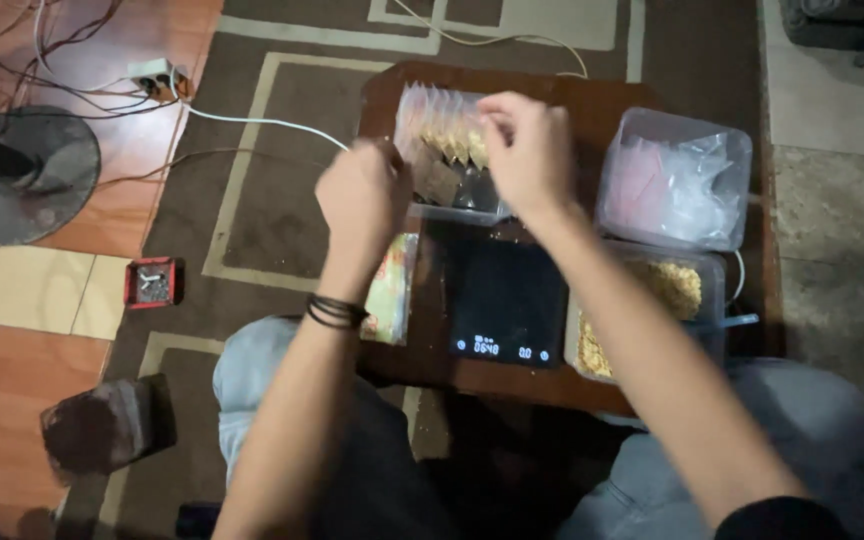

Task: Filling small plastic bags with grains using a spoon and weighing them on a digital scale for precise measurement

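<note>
Head view, looking down on a small dark wooden surface point(592, 100) set on a patterned carpet point(252, 200). Both hands are working at the clear tray point(452, 212) standing at the far edge of the surface, which is holding a row of small filled packets point(444, 125) standing upright, pale plastic with yellowish contents. The left hand point(364, 195) is curling closed at the tray's left end, its fingers seemingly pinching a packet (what exactly is pinched is hidden behind the knuckles). The right hand point(527, 150) is hovering over the row with fingers bent down onto the packet tops; whether it is gripping one cannot be told.

Judged step: filled packets are being lined up or tucked into the tray. The next move is likely calling for a light, two-handed touch, parting the row without tipping the neighbours.

Containers: at the far right corner a lidded clear box point(674, 178) is holding empty plastic bags, some pinkish. Just nearer, along the right edge, an open clear tub point(642, 320) is holding a yellow crumbly foodstuff. A black digital scale point(508, 305) is sitting at the near edge between that tub and a flat printed packet point(392, 290) lying at the left edge.
</note>
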